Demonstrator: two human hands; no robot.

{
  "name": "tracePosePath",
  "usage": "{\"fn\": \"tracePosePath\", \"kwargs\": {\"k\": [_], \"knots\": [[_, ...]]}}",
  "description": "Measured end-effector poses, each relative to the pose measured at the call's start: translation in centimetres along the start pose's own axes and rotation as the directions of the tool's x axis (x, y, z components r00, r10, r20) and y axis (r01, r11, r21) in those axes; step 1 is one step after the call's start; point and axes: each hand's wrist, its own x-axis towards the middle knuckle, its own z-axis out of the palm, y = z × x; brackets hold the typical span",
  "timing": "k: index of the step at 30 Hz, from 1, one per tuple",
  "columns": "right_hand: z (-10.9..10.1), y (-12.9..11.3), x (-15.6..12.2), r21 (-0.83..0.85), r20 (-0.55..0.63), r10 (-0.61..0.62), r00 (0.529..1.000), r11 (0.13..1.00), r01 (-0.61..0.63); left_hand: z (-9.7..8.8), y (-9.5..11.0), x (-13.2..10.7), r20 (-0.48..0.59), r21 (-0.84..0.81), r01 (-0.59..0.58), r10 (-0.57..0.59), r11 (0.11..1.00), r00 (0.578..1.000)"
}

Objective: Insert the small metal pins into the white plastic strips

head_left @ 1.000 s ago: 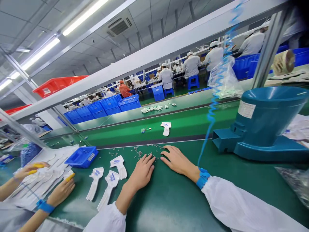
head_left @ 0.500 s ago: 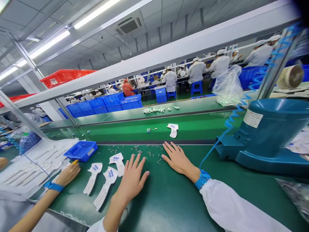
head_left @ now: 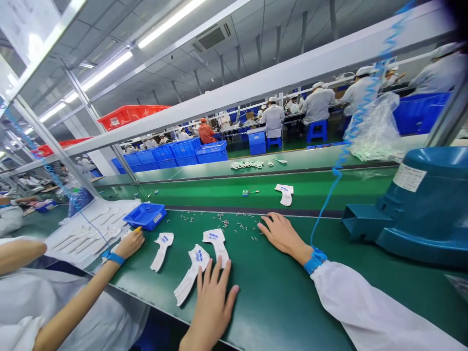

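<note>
My left hand (head_left: 215, 297) is over the green bench with its fingers spread and nothing in it. Its fingertips overlap the lower end of a white pistol-shaped plastic housing half (head_left: 215, 237); whether they touch it I cannot tell. Left of that lie two more white housing halves (head_left: 197, 257) (head_left: 163, 248), each with blue marks. My right hand (head_left: 281, 236), a blue wrist strap (head_left: 315, 261) at its cuff, reaches flat with fingers stretched at the bench's far edge. Beside its fingertips small metal screws (head_left: 224, 223) lie scattered.
A co-worker's hand (head_left: 130, 243) with a yellow fingertip is by a blue tray (head_left: 146, 217) at left. Another white housing (head_left: 285, 193) lies on the green belt (head_left: 204, 195) beyond. At right stands a teal machine (head_left: 413, 209); a coiled blue cord (head_left: 323, 209) hangs to my wrist.
The view has turned left. My left hand has drawn back towards me, away from the screws. My right hand has shifted slightly left, its fingers less spread.
</note>
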Motion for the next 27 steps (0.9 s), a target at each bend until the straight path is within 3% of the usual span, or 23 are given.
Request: {"fn": "tracePosePath", "kwargs": {"k": [7,13,17,23,27], "knots": [[-1.3,1.1,-2.2,-0.032,0.019,-0.007,1.0,0.999,0.007,-1.5,4.7,-1.5,0.054,-0.198,-0.175,0.189,0.964,0.98],[-3.0,2.8,-4.3,-0.029,0.04,0.0,0.999,1.0,0.001,-1.4,6.9,-3.2,0.01,-0.306,-0.193,0.206,0.932,0.979],[-3.1,3.2,-4.6,0.003,0.057,-0.006,0.998,1.0,0.006,-0.8,7.5,-3.7,-0.106,-0.376,-0.245,0.221,0.893,0.969],[-3.1,3.4,-4.4,0.05,0.094,0.014,0.995,0.999,-0.018,-1.9,7.4,-3.3,-0.083,-0.445,-0.262,0.252,0.856,0.964],[-3.6,3.1,-4.7,0.073,0.098,-0.016,0.995,0.997,0.009,-1.3,7.3,-3.0,-0.13,-0.418,-0.312,0.284,0.853,0.95]]}}
